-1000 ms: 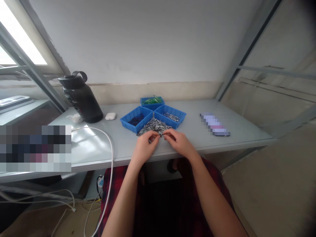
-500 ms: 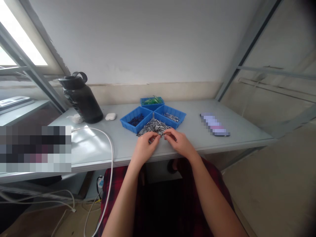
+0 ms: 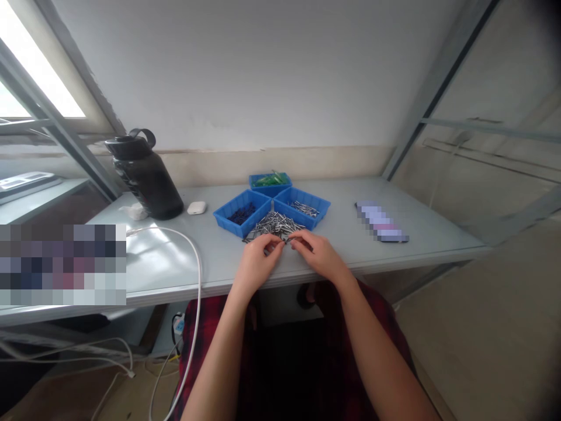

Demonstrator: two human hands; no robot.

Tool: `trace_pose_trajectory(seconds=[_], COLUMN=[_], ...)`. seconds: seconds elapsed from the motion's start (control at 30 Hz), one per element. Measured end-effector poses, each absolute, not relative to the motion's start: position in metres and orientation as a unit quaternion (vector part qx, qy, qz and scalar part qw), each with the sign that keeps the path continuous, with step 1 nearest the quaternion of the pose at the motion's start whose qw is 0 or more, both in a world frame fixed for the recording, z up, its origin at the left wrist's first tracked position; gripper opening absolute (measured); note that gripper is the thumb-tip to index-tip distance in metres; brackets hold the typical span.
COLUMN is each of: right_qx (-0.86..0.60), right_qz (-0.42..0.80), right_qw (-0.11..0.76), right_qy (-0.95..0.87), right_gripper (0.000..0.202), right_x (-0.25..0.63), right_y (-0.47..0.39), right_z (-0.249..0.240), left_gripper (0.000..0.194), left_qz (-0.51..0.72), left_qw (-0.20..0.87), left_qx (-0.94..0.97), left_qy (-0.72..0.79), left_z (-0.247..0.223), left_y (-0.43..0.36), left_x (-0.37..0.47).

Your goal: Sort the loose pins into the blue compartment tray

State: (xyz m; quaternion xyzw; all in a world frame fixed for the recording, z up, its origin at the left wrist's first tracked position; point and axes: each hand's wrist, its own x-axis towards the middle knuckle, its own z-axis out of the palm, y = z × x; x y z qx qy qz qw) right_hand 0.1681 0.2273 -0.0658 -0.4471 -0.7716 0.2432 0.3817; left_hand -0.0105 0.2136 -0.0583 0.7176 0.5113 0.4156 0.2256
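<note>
In the head view, the fingers of the left hand [image 3: 262, 257] and right hand [image 3: 319, 251] pinch a small dark piece [image 3: 285, 240] between them, just in front of the heap of metal pins [image 3: 278, 219] on the surface [image 3: 223, 260]. So slight a grip could let the piece slip and be lost among the pins, while knuckles brushing the heap could scatter some, perhaps over the near edge.
</note>
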Motion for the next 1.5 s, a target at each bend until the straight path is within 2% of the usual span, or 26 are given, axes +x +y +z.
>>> trace_pose_trajectory(seconds=[0.53, 1.0, 1.5], right_qx=[-0.434, -0.45, -0.439], right_qz=[0.265, 0.244, 0.22], right_qw=[0.393, 0.389, 0.372], right_qy=[-0.766, -0.766, -0.788], right_gripper=[0.018, 0.022, 0.02], right_x=[0.1695, 0.1685, 0.1678], right_y=[0.2274, 0.2266, 0.2285], right_z=[-0.0681, -0.0658, -0.0664], left_gripper=[0.018, 0.01, 0.01], left_qz=[0.392, 0.407, 0.425], left_qw=[0.17, 0.186, 0.207], left_qx=[0.755, 0.734, 0.721], left_qy=[0.497, 0.511, 0.508], left_z=[-0.0617, -0.0612, -0.0613], left_y=[0.2145, 0.2156, 0.2161], left_x=[-0.0111, -0.0109, -0.0123])
